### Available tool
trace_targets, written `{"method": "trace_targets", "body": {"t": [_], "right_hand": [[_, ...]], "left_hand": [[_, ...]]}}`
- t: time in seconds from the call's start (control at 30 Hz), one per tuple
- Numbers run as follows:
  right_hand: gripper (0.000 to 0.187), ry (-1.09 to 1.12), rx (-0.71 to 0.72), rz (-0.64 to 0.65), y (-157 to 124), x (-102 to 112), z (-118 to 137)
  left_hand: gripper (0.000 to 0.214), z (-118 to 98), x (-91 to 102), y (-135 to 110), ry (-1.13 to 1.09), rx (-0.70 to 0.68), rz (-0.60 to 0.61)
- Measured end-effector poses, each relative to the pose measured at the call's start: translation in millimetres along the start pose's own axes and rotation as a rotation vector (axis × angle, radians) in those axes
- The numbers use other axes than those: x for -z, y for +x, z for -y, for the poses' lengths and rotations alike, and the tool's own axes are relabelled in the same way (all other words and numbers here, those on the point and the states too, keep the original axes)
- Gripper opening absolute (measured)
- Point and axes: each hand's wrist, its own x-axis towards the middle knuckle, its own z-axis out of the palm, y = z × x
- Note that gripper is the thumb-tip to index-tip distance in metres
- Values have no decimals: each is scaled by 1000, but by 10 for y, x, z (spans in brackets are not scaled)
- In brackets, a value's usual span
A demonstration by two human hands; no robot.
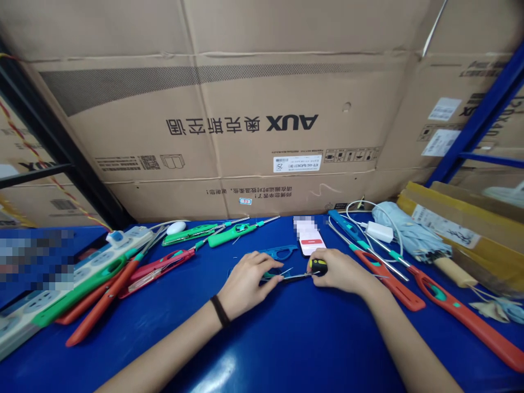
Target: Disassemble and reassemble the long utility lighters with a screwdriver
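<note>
My right hand [339,271] is closed around a screwdriver with a black and yellow handle [318,266]. A thin dark rod [295,278] runs between the fingertips of both hands. My left hand [246,283] is bent over the table, thumb and forefinger nearly together at a small piece with thin pale wires. That piece is mostly covered by the fingers, so I cannot tell its shape. Just behind my left hand lies a blue lighter casing [282,252]. A phone [311,238] with a lit screen lies behind my right hand.
Green lighters [231,236] lie at the back. At left, red and green lighters rest against a white power strip [45,284]. At right are red and blue lighters [462,311], a white charger [379,232], a folded umbrella [409,229] and an open carton [466,240]. Cardboard [245,82] stands behind.
</note>
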Motion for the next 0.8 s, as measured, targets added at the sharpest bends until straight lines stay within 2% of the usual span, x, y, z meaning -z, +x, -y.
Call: {"method": "trace_targets", "body": {"t": [0.2, 0.37, 0.6, 0.8], "right_hand": [[16, -21, 14, -45, -42, 8, 52], [16, 26, 34, -55, -55, 21, 67], [21, 51, 38, -40, -48, 21, 63], [22, 70, 96, -15, -18, -2, 58]], "left_hand": [[12, 0, -173, 40, -4, 26, -36], [15, 16, -171, 19, -92, 64, -89], [17, 19, -169, 15, -92, 5, -45], [19, 22, -177, -1, -109, -35, -33]]}}
